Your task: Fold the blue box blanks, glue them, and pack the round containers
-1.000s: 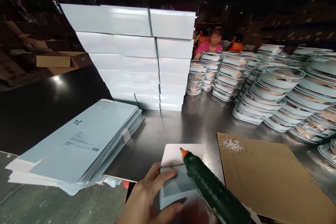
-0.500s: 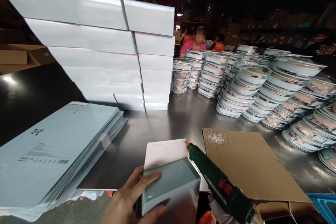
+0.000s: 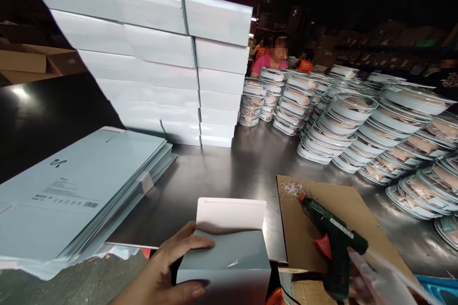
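My left hand (image 3: 162, 271) grips a pale blue carton (image 3: 225, 264) at the bottom middle, thumb on its top face and fingers along its near side. The carton's white flap (image 3: 231, 213) stands open at the far end. A green glue gun (image 3: 331, 240) lies with its orange tip on a brown cardboard sheet (image 3: 343, 209) to the right. My right hand (image 3: 379, 283) is a blur at the gun's handle, and its fingers cannot be made out.
A pile of flat blue carton blanks (image 3: 78, 190) lies at the left. A tall stack of white boxes (image 3: 164, 66) stands behind it. Several stacks of round lidded trays (image 3: 358, 124) fill the right of the steel table (image 3: 229, 171). People sit at the far side.
The glue gun has moved right, from the carton's flap down onto the cardboard sheet. The carton has come nearer to me, and its flap stands more upright.
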Available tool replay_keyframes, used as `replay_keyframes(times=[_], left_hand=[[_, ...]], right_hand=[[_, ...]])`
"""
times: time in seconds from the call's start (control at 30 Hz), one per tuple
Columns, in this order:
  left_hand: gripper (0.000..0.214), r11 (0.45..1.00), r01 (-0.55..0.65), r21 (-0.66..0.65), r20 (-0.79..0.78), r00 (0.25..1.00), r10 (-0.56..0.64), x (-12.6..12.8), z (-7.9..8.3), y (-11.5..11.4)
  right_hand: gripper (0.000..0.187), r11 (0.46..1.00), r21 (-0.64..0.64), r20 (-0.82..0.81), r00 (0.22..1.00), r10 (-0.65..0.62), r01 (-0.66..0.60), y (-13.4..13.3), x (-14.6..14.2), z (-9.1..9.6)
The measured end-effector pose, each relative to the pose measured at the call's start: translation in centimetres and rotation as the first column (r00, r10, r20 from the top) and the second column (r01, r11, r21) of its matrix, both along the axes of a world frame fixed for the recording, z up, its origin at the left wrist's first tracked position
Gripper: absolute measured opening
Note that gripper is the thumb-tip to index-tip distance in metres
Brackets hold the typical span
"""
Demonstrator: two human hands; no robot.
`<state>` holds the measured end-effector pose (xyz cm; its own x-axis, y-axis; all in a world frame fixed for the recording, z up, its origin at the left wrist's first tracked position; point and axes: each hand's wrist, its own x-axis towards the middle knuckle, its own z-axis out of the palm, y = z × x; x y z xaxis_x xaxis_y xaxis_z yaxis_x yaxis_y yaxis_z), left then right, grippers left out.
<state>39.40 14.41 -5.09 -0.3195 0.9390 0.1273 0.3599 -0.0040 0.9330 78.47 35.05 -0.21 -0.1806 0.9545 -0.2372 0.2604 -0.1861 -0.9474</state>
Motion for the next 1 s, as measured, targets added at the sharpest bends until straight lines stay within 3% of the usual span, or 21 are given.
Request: replay_keyframes(times=[0.07,0.13,0.2,0.23,0.33,0.4,0.47,0.6,0.7,0.73,0.8,0.87,0.93,1.0], left_hand=[[0.048,1.0,0.006,-0.01,-0.011,1.0,-0.006,0.3,0.2,0.3],[0.051,0.999,0.009,-0.033,0.011,1.0,-0.009,0.8,0.3,0.7],[0.054,0.999,0.015,-0.038,0.063,0.998,-0.012,1.5,0.0,1.0],[0.053,1.0,0.012,-0.027,0.096,0.995,-0.01,1.9,-0.2,1.1],[0.042,0.994,-0.023,0.103,0.264,0.965,-0.006,2.9,-1.0,1.3],[0.038,0.971,-0.066,0.23,0.357,0.934,-0.021,3.1,-1.3,1.3],[0.043,0.957,-0.034,0.287,0.31,0.949,-0.059,2.7,-1.1,1.1],[0.025,0.961,0.234,0.15,0.007,0.971,-0.238,1.2,0.2,0.9],[0.02,0.962,0.266,0.064,-0.005,0.964,-0.266,0.4,1.2,1.1],[0.023,0.967,0.249,0.06,0.016,0.968,-0.251,0.1,1.4,1.2],[0.027,0.985,0.145,0.091,0.087,0.984,-0.153,-0.6,1.7,1.4],[0.031,0.979,-0.159,0.126,0.278,0.953,0.119,-1.4,1.6,1.5],[0.04,0.875,-0.479,0.068,0.497,0.777,0.387,-1.8,1.1,1.7],[0.047,0.815,-0.58,-0.022,0.608,0.639,0.471,-1.5,0.3,2.1]], right_hand=[[0.009,0.999,0.03,0.038,0.999,-0.021,0.02,-0.4,-0.3,-0.2],[0.052,0.991,0.124,0.011,0.999,0.05,-0.051,-1.5,-2.7,-0.8],[0.107,0.933,0.241,-0.061,0.956,0.288,-0.266,-2.9,-6.3,-1.6],[0.117,0.881,0.229,-0.079,0.894,0.441,-0.414,-3.5,-8.1,-2.1],[0.107,0.711,0.33,-0.048,0.741,0.67,-0.621,-4.6,-12.0,-3.4],[0.094,0.643,0.44,0.033,0.727,0.686,-0.627,-5.0,-12.9,-3.9],[0.081,0.591,0.507,0.095,0.723,0.684,-0.627,-5.3,-12.9,-3.8],[0.078,0.484,0.577,0.217,0.695,0.686,-0.658,-5.7,-12.8,-2.3],[0.083,0.37,0.631,0.304,0.656,0.691,-0.682,-5.4,-12.9,-1.5],[0.081,0.362,0.62,0.313,0.642,0.7,-0.696,-5.1,-12.8,-1.4],[0.074,0.481,0.523,0.226,0.659,0.717,-0.703,-4.6,-12.5,-1.4],[0.066,0.643,0.402,0.071,0.722,0.688,-0.652,-4.1,-12.2,-1.4],[0.06,0.747,0.31,-0.023,0.781,0.624,-0.588,-3.8,-12.1,-1.4],[0.054,0.768,0.286,-0.001,0.802,0.598,-0.572,-3.7,-12.4,-1.2]])
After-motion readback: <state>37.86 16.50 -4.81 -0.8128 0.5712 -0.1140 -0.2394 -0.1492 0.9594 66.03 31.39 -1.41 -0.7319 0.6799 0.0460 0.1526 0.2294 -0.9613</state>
